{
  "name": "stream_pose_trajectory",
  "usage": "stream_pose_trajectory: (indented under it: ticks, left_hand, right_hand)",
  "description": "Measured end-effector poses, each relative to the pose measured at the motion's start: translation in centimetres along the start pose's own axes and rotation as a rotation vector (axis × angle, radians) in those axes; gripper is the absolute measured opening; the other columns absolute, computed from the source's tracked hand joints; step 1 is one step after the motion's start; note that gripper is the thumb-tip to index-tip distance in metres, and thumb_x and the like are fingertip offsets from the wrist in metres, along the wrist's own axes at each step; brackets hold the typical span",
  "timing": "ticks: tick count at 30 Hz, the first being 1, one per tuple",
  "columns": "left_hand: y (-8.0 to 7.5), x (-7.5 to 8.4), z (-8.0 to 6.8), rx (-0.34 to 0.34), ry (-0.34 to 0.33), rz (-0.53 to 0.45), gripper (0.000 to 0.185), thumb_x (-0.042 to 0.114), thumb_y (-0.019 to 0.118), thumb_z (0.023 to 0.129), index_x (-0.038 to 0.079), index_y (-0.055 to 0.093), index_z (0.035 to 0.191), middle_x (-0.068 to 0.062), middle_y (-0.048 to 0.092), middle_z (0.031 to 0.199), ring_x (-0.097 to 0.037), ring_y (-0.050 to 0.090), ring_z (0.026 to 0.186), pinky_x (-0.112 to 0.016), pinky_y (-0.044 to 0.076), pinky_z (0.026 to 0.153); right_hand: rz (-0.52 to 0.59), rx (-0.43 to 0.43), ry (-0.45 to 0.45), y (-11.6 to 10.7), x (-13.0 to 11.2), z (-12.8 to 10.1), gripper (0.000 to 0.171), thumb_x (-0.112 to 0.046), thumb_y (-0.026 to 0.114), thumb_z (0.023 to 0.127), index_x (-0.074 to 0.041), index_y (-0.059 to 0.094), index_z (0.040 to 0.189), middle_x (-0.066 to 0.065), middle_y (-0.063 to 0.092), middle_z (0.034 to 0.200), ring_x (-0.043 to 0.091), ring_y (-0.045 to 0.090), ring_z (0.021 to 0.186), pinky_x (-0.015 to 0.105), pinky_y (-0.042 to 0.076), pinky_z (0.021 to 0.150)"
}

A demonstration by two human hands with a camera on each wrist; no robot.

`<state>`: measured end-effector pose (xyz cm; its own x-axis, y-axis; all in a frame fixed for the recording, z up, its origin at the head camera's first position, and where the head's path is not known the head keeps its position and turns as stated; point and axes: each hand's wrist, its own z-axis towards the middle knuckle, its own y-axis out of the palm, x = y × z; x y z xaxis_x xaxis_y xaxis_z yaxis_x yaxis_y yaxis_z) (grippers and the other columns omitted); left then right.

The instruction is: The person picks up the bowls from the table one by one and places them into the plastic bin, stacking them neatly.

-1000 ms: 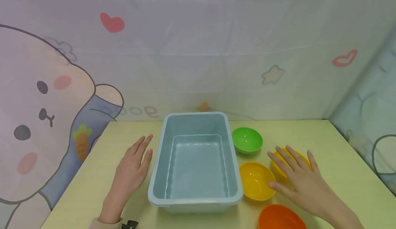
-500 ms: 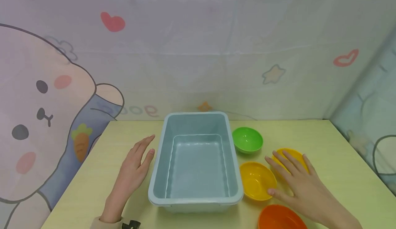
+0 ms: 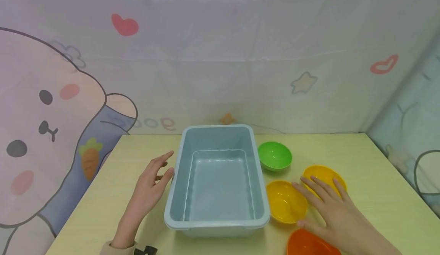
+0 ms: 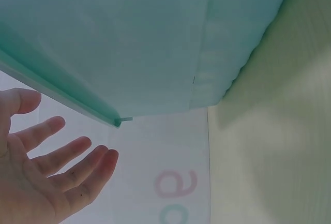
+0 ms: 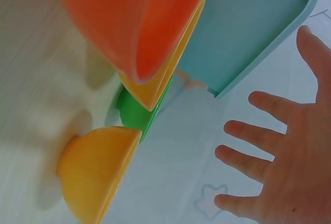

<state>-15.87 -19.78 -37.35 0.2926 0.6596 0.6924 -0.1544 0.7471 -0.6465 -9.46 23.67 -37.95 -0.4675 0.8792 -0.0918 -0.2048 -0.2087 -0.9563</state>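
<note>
A pale blue-grey plastic tub [image 3: 220, 224] stands in the middle of the table. At its left side my left hand [image 3: 148, 190] hovers by the rim, fingers loosely bent and holding nothing; in the left wrist view a gap shows between the fingers and the tub wall [image 4: 129, 43]. My right hand [image 3: 335, 213] is spread above the bowls on the right, palm down, apart from them in the right wrist view. Beneath and around it are a near yellow bowl [image 3: 283, 205], a farther yellow bowl [image 3: 321, 174] and an orange bowl [image 3: 306, 245], partly covered by the hand.
Beyond the yellow bowls, a green bowl [image 3: 275, 155] sits near the tub's back right corner. The light wooden table [image 3: 374, 178] ends at a printed cloth backdrop [image 3: 220, 56]. Another cloth [image 3: 416, 132] hangs along the right side.
My right hand has drifted slightly toward me, uncovering more of the farther yellow bowl. My left hand has edged right, closer to the tub, its fingers a little more bent. Tub and bowls stayed put.
</note>
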Motion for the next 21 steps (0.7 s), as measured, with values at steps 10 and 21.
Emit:
stream_pose_trajectory:
  ticks: [10,21]
  left_hand:
    - [0.05,0.03,0.03,-0.025,-0.046,-0.081,0.046,0.024,0.054,0.098,0.02,0.046,0.143,-0.01,0.051,0.138,-0.033,0.056,0.121,-0.049,0.052,0.09]
    - [-0.04,-0.48,0.06,-0.048,-0.081,-0.133,0.045,0.025,0.054,0.098,0.02,0.046,0.142,-0.012,0.051,0.138,-0.03,0.06,0.114,-0.027,0.053,0.081]
  right_hand:
    - [0.093,-0.131,0.104,-0.17,-0.9,-0.35,0.075,-0.071,0.051,0.083,-0.041,0.03,0.148,0.001,0.041,0.15,0.028,0.034,0.138,0.024,-0.022,0.116]
    - [0.123,-0.22,0.131,-0.05,-1.06,-0.49,0.079,-0.079,0.05,0.077,-0.04,0.038,0.144,0.001,0.043,0.149,0.027,0.04,0.135,0.051,-0.005,0.121]
